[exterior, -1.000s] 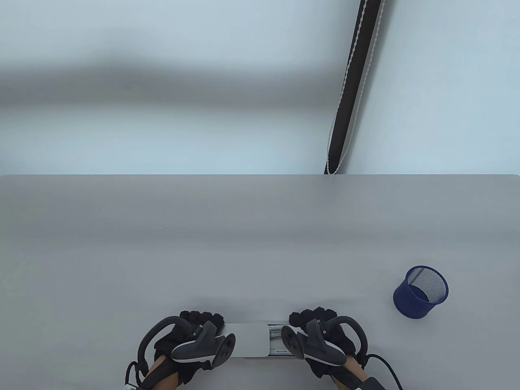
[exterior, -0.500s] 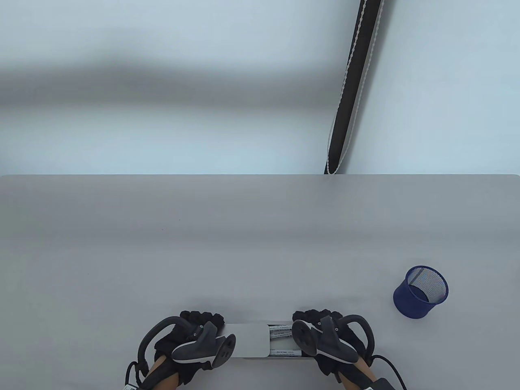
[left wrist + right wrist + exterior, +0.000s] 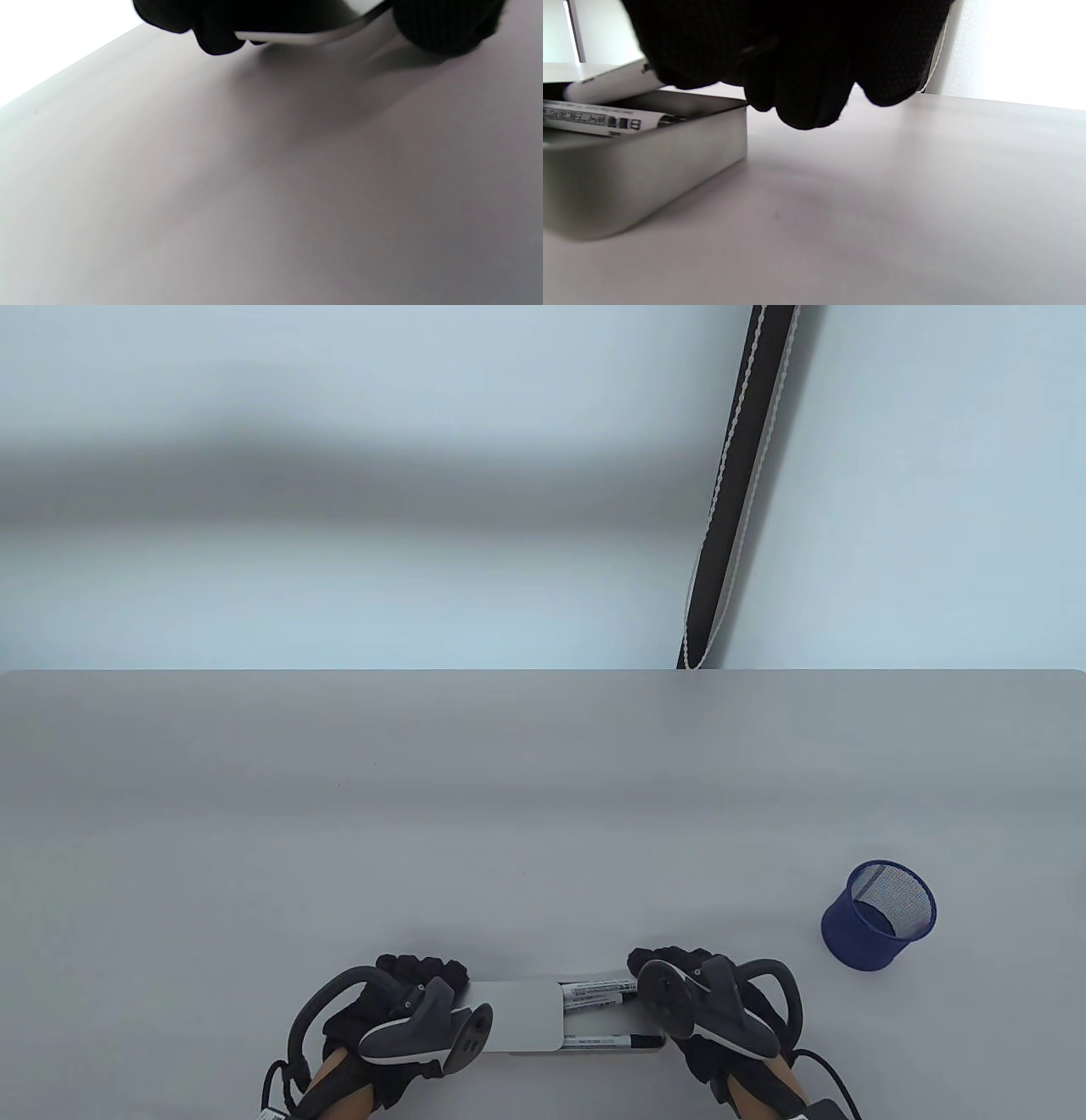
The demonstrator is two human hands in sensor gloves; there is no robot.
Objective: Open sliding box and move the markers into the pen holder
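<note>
A silver sliding box lies near the table's front edge, its lid (image 3: 522, 1016) partly slid off the tray (image 3: 612, 974). Two white markers (image 3: 598, 993) with black caps lie uncovered in the tray. My left hand (image 3: 420, 971) grips the lid's left end; in the left wrist view its fingers (image 3: 216, 34) and thumb (image 3: 445, 21) clamp the thin lid (image 3: 305, 38). My right hand (image 3: 679, 963) holds the tray's right end. In the right wrist view its fingers (image 3: 797, 84) curl over the tray (image 3: 649, 169), where a marker (image 3: 598, 118) shows. The blue mesh pen holder (image 3: 880, 914) stands to the right, upright.
The grey table (image 3: 509, 814) stretches back to a pale wall. A dark pole with a white cord (image 3: 730, 492) hangs behind the far edge. Cables trail from both wrists at the front edge.
My right hand has moved right with the tray, so the box stands wider open and more of the markers shows. My left hand and the lid have stayed in place.
</note>
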